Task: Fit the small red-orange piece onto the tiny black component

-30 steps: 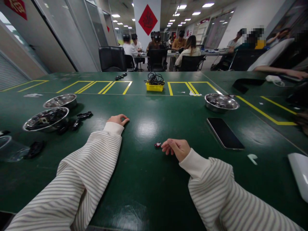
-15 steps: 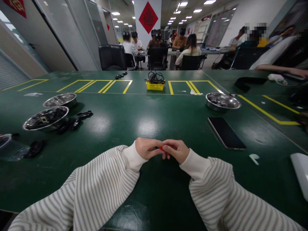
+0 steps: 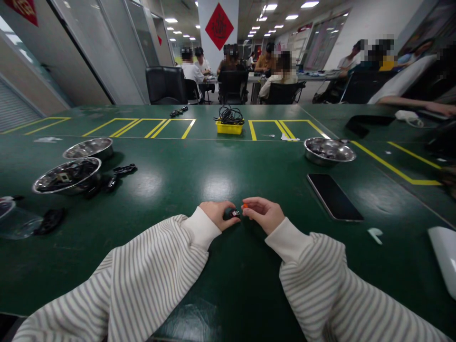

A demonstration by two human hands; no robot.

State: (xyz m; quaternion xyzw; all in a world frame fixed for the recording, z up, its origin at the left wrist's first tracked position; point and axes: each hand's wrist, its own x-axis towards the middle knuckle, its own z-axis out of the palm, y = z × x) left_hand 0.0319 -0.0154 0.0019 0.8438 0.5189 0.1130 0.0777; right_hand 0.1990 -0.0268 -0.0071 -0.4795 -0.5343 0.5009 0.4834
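Head view: the left hand [image 3: 216,213] brackets a small dark part [image 3: 234,214] between finger and thumb, whether gripping I cannot tell; at the part's three o'clock, the right hand [image 3: 265,214] pinches an orange piece [image 3: 245,206]; at twelve o'clock a yellow box [image 3: 229,128] stands on the table [image 3: 171,164]

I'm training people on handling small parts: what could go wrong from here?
The tiny orange piece at the fingertips of the right hand could slip and be lost.
The small dark part between thumb and fingers of the left hand might get knocked aside.
The white earbud lies loose beyond the right sleeve; a wide arm swing might brush it.
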